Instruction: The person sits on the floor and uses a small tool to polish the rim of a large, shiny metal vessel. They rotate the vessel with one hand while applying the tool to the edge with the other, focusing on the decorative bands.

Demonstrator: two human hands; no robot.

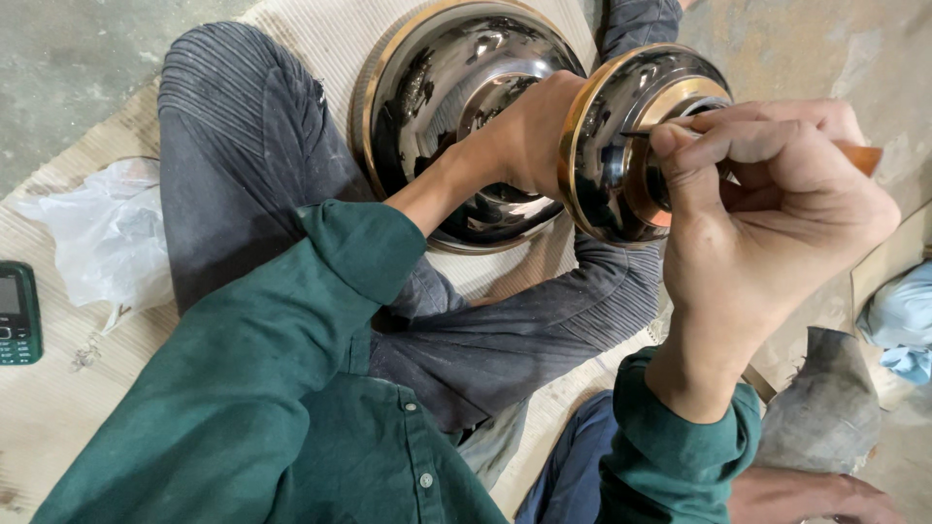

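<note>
My left hand reaches inside a small shiny metal bowl with a brass rim and foot ring, holding it up on its side over my lap. My right hand grips a thin tool with an orange wooden handle; its dark tip touches the bowl's base near the foot ring. A larger polished bowl of the same make lies upside down behind the small one, between my crossed legs. Both sleeves are dark green.
I sit cross-legged on cardboard laid over a concrete floor. A crumpled white plastic bag and a green mobile phone lie at the left. A grey bundle and pale blue cloth are at the right.
</note>
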